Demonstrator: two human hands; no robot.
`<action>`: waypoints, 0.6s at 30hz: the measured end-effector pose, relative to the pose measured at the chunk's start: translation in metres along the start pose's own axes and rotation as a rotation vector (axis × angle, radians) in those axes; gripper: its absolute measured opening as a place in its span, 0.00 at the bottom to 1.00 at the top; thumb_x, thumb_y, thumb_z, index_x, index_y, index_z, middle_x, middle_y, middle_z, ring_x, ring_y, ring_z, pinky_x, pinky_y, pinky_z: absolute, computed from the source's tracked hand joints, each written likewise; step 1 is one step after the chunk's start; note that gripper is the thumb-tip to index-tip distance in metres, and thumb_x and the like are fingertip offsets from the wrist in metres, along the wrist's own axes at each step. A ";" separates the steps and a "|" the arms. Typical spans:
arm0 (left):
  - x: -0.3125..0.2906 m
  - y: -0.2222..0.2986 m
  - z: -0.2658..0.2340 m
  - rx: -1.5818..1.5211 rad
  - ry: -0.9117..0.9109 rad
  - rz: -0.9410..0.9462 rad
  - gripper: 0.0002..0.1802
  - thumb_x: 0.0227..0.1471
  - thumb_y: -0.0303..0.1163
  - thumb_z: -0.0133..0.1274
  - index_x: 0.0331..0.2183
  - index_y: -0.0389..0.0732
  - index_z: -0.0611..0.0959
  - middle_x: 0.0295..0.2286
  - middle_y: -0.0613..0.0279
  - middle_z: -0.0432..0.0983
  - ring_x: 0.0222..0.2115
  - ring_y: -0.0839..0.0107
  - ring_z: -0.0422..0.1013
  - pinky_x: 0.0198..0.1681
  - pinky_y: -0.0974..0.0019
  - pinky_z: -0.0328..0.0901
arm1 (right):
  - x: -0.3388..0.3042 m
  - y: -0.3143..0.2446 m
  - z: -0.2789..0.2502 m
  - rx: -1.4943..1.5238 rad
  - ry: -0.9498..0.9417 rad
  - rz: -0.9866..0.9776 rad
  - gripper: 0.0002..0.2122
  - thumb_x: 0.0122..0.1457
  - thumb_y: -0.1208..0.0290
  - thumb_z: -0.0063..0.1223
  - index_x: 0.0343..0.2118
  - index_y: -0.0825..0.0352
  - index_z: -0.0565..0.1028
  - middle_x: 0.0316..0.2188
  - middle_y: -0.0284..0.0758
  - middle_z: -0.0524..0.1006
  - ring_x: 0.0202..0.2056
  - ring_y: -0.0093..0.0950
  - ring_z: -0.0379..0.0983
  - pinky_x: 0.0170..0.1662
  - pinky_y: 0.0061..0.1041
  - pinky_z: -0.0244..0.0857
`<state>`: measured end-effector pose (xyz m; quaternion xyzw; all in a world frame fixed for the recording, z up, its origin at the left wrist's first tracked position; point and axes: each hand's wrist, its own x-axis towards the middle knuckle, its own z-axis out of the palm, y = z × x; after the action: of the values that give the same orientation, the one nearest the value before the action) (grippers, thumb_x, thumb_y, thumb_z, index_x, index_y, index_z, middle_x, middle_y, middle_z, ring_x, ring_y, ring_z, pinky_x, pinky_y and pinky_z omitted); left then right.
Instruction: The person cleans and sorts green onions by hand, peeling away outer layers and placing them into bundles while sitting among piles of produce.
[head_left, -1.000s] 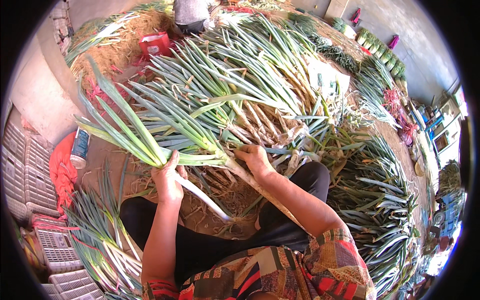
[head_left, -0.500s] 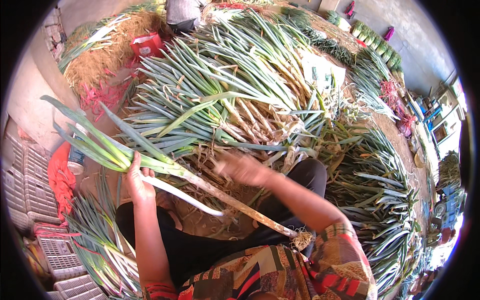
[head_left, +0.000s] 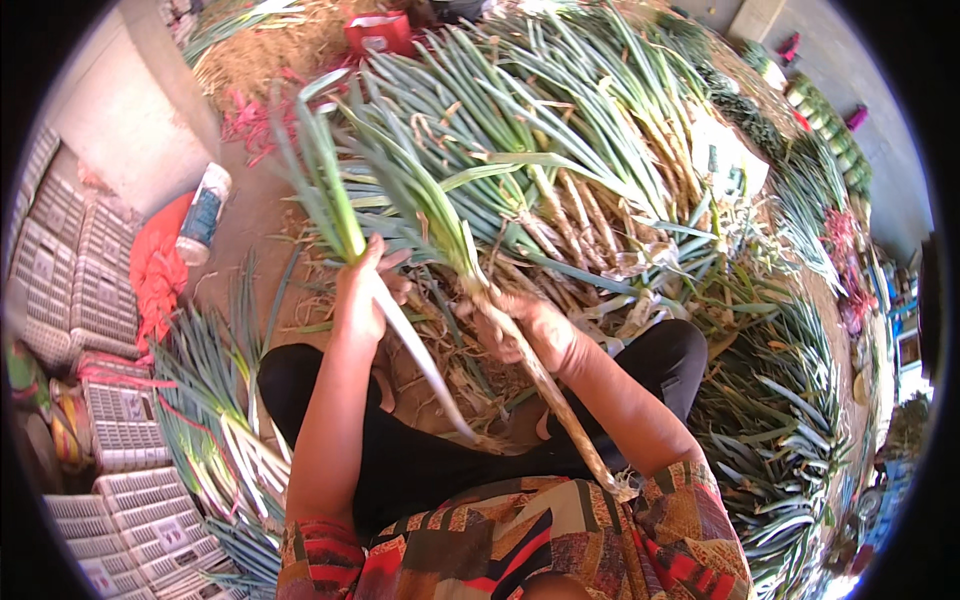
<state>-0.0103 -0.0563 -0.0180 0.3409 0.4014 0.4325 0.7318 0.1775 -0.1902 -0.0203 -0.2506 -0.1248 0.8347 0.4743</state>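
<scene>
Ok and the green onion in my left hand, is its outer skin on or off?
Off, apparently: its shaft looks white and smooth, while the stalk in your right hand looks brown.

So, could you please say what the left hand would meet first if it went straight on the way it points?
Past the onion it holds, the left hand would probably meet the leafy heap first, though depth is unclear.

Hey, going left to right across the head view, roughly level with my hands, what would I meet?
Pale plastic crates, orange-red cloth, blue-and-white cylinder, left hand, right hand, dark-green heap of green onions.
</scene>
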 end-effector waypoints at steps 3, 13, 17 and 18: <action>-0.007 0.013 0.016 -0.184 0.047 -0.042 0.20 0.45 0.43 0.56 0.31 0.37 0.72 0.22 0.58 0.72 0.11 0.75 0.67 0.10 0.74 0.57 | -0.004 0.025 0.015 -0.092 0.078 0.175 0.21 0.59 0.56 0.39 0.43 0.71 0.68 0.17 0.28 0.67 0.13 0.16 0.59 0.14 0.14 0.53; -0.019 0.007 0.018 -0.151 0.117 -0.026 0.09 0.43 0.32 0.58 0.27 0.42 0.74 0.16 0.67 0.68 0.08 0.80 0.56 0.10 0.75 0.52 | 0.036 0.014 0.037 -0.599 0.503 -0.428 0.12 0.54 0.66 0.50 0.32 0.72 0.75 0.23 0.32 0.74 0.24 0.20 0.65 0.28 0.20 0.61; -0.008 0.019 0.000 -0.266 0.261 0.070 0.15 0.41 0.35 0.59 0.32 0.43 0.74 0.19 0.67 0.70 0.10 0.79 0.56 0.12 0.74 0.52 | 0.008 0.001 0.005 -0.633 0.854 -0.435 0.10 0.50 0.69 0.49 0.31 0.71 0.75 0.32 0.38 0.75 0.33 0.28 0.69 0.43 0.23 0.60; -0.002 0.026 -0.007 -0.268 0.246 0.095 0.15 0.42 0.36 0.59 0.33 0.43 0.74 0.20 0.68 0.70 0.10 0.79 0.56 0.12 0.75 0.51 | -0.004 -0.008 -0.042 -0.888 0.837 -0.481 0.10 0.50 0.70 0.47 0.31 0.69 0.75 0.32 0.39 0.75 0.34 0.28 0.69 0.42 0.24 0.61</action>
<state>-0.0266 -0.0470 0.0015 0.2035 0.4102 0.5545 0.6948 0.2070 -0.1906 -0.0509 -0.6914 -0.3147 0.4065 0.5076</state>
